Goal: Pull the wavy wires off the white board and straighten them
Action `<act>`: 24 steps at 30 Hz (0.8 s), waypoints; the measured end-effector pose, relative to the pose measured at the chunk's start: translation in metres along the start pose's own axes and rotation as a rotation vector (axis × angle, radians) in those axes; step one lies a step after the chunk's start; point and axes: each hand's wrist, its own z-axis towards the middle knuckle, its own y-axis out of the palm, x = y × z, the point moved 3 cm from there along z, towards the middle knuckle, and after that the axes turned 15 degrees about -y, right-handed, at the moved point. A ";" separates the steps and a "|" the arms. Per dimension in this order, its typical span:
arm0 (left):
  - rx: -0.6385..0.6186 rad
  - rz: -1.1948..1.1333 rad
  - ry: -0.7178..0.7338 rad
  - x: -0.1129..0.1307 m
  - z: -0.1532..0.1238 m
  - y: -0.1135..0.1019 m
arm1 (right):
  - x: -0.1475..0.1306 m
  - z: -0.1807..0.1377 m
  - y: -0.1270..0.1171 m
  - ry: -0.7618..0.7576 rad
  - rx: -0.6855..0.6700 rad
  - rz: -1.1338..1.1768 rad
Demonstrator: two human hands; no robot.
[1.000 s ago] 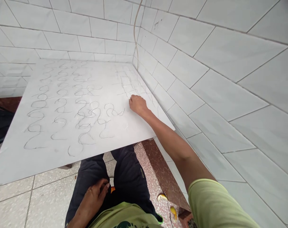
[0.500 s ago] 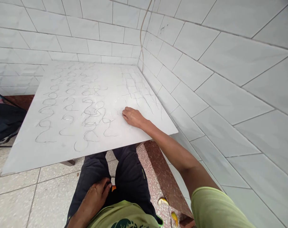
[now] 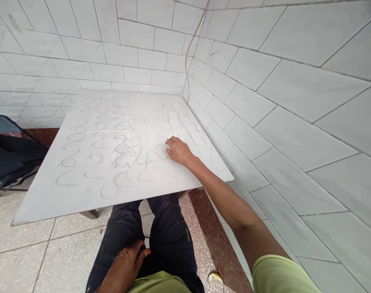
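A white board-like tabletop point(image 3: 60, 199) lies before me, covered with rows of thin dark curved strands point(image 3: 95, 156), like wire or thread; I cannot tell which. My right hand point(image 3: 179, 151) is over its right half, thumb and first finger curled together at the end of a wavy strand point(image 3: 153, 154). The grip itself is partly hidden. Straighter strands point(image 3: 181, 122) cross one another beyond that hand. Down in my lap, my left hand point(image 3: 126, 260) rests with its fingers curled. A small orange thing point(image 3: 147, 252) shows beside its fingertips; whether it is held is unclear.
White tiled walls point(image 3: 264, 101) meet behind and right of the tabletop, with a cable point(image 3: 189, 44) down the corner. A dark bag or folded chair point(image 3: 11, 158) stands at left. Below right are a reddish stone ledge point(image 3: 216, 236) and a yellow-white object point(image 3: 215, 278) on the floor.
The view has shifted, so the table sits slightly lower and further right. A wavy strand now shows left of my right hand, where only faint lines showed before. My left hand stays in my lap.
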 end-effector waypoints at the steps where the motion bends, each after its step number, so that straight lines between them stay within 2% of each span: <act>1: 0.000 0.001 0.000 0.000 0.000 0.000 | 0.002 0.004 0.000 -0.021 -0.026 0.004; 5: 0.010 -0.014 0.002 0.002 -0.002 -0.003 | 0.002 0.020 0.008 -0.118 -0.125 -0.009; 9: 0.006 0.008 0.000 0.005 0.000 -0.004 | -0.002 0.031 0.017 -0.151 -0.130 -0.053; 11: 0.005 0.026 0.004 0.004 0.001 -0.003 | -0.003 0.033 0.014 -0.138 -0.102 -0.067; 14: 0.035 0.000 0.009 0.003 0.000 -0.005 | -0.005 0.027 -0.001 -0.076 -0.019 -0.094; 17: 0.093 -0.098 0.041 0.006 -0.007 -0.018 | -0.012 0.009 -0.026 0.006 0.145 -0.046; 20: 0.134 -0.224 0.099 0.020 -0.020 -0.046 | -0.023 -0.020 -0.044 0.116 0.420 0.373; 22: 0.164 -0.293 0.133 0.033 -0.028 -0.072 | -0.035 -0.039 -0.045 0.173 0.504 0.708; 24: 0.234 -0.412 0.087 0.045 -0.033 -0.101 | -0.052 -0.056 -0.040 0.183 0.528 1.008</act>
